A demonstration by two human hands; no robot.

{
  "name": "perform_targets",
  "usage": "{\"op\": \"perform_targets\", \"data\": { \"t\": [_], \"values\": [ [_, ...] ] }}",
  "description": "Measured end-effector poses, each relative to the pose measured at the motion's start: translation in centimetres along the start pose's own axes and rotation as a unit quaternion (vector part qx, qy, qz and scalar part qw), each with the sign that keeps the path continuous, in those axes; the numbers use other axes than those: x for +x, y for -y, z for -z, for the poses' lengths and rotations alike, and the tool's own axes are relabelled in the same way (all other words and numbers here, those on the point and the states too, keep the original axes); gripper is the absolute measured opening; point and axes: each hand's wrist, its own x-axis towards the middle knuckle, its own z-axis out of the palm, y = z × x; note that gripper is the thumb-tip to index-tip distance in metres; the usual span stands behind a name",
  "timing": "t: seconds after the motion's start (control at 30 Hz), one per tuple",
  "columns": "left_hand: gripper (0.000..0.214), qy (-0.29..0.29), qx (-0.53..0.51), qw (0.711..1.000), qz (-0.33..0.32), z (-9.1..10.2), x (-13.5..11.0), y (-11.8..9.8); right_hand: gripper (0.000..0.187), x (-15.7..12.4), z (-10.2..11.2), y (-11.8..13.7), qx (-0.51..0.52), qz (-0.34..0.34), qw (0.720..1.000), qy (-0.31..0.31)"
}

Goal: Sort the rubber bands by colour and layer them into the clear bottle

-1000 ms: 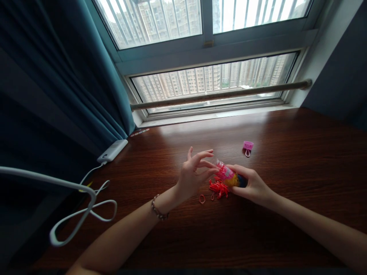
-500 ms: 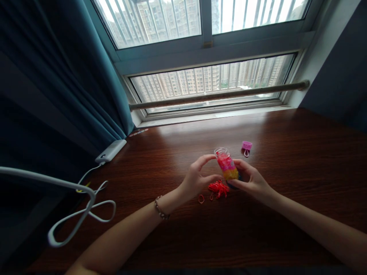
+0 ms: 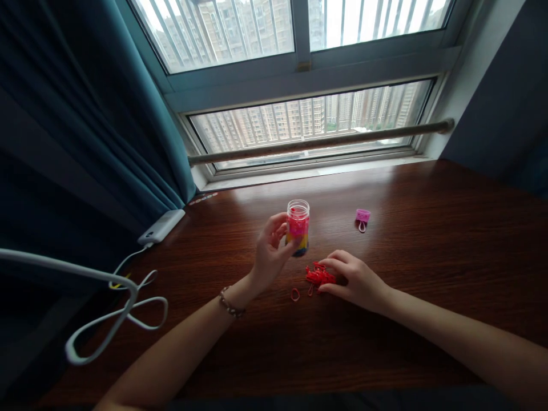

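My left hand (image 3: 274, 242) is closed around a small clear jar (image 3: 297, 227), which it holds upright just above the table. The jar has no lid on; layers of red, pink, yellow and dark blue show through its wall. Beside it, lower right, lies a heap of small red rubber bands (image 3: 319, 275). My right hand (image 3: 357, 281) reaches over the right edge of this heap, thumb and fingers apart on either side of it. One single red band (image 3: 295, 294) lies a little to the left of the heap.
A pink lid with a loop (image 3: 362, 216) lies on the brown wooden table (image 3: 406, 240), behind my right hand. At the left are a white power strip (image 3: 161, 226), a white cable (image 3: 124, 314) and a blue curtain (image 3: 149, 125). A window with a rail (image 3: 321, 141) borders the far side.
The jar has gone from my right hand to my left, moving left and turning from tilted to upright. My right hand has come down to the red bands.
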Motion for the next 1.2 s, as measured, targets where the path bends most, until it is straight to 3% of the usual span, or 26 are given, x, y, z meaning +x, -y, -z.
{"op": "perform_targets", "data": {
  "t": [0.07,0.17,0.3,0.4,0.57,0.77,1.0,1.2],
  "values": [
    [0.041,-0.013,0.096,0.995,-0.028,0.5,0.2,0.6,0.037,-0.2,-0.5,0.0,-0.039,0.033,0.999,0.010],
    [0.039,0.004,0.214,0.975,-0.066,0.8,0.0,2.0,0.022,-0.3,-1.4,-0.3,-0.051,0.057,0.997,0.015],
    [0.035,0.021,0.305,0.944,-0.121,1.3,-0.7,3.8,0.019,-0.3,-1.7,-0.5,-0.031,0.058,0.998,0.018],
    [0.035,0.007,0.329,0.935,-0.130,2.2,-1.0,4.7,0.017,0.0,-1.0,-0.3,0.023,0.033,0.999,-0.009],
    [0.035,-0.033,0.305,0.950,-0.065,3.3,-0.9,5.8,0.014,2.6,1.7,0.5,0.157,-0.048,0.982,-0.090],
    [0.034,-0.031,0.279,0.957,-0.076,3.4,-0.6,5.8,0.020,7.3,3.3,0.9,0.241,-0.117,0.959,-0.091],
    [0.034,0.025,0.291,0.948,-0.129,3.2,-0.6,5.4,0.014,7.6,1.5,0.1,0.121,-0.059,0.983,-0.127],
    [0.035,0.043,0.315,0.938,-0.141,3.1,-0.6,5.5,0.007,6.9,1.6,-0.2,-0.006,-0.016,0.984,-0.176]
  ]
}}
